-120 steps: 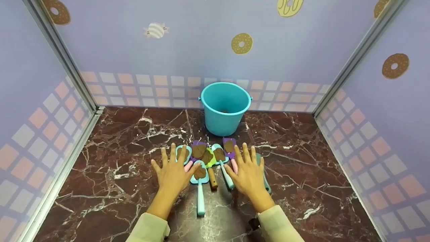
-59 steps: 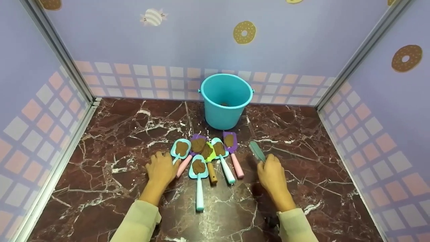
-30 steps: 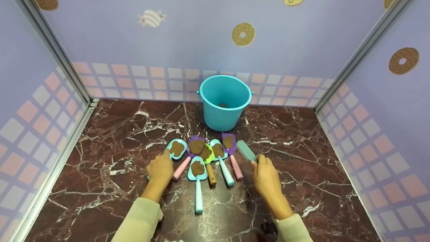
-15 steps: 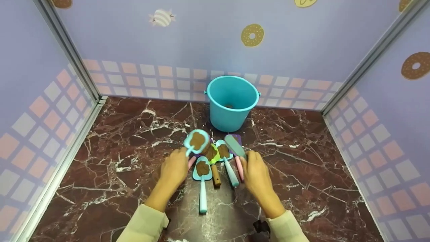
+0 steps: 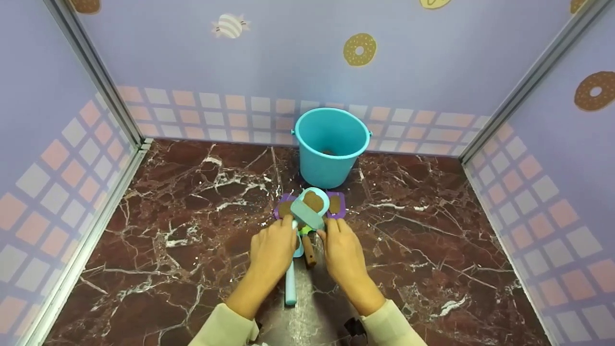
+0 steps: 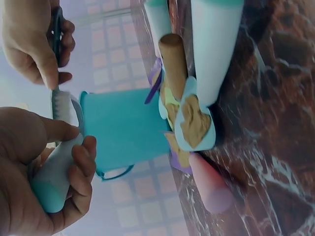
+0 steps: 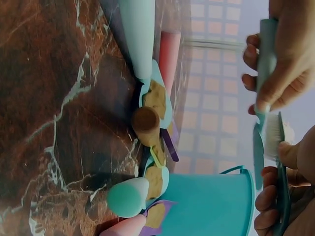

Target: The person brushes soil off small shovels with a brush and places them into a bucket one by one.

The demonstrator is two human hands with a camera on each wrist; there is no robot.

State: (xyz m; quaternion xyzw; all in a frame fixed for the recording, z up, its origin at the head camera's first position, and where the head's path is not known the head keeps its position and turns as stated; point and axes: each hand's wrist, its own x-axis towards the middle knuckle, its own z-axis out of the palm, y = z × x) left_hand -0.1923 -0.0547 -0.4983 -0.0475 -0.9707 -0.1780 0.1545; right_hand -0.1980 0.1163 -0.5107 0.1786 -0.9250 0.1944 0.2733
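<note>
My left hand point(image 5: 275, 245) grips the pale handle of a light blue spatula point(image 5: 323, 198). Brown clay-like stuff point(image 5: 313, 201) sits on its blade. A green brush point(image 5: 306, 215) with white bristles point(image 6: 63, 105) is in my right hand point(image 5: 343, 250), its head over the spatula blade, bristles toward it. Whether they touch the brown stuff I cannot tell. Both tools are raised above the floor. Below lie more smeared spatulas: two purple ones point(image 5: 338, 210), a lime green one with a wooden handle point(image 5: 308, 252), and light blue ones with pale handles point(image 5: 290, 283), partly hidden by my hands.
A turquoise bucket point(image 5: 324, 170) stands upright behind the spatulas, something brown at its bottom. Dark red marble floor point(image 5: 192, 259) lies around, with small white crumbs near the bucket. Patterned purple walls point(image 5: 269, 62) enclose the back and both sides.
My flat hands parted, then took the light blue spatula from the left and the brush from the right. Both tools rose and came together in the middle, the brush now over the blade.
</note>
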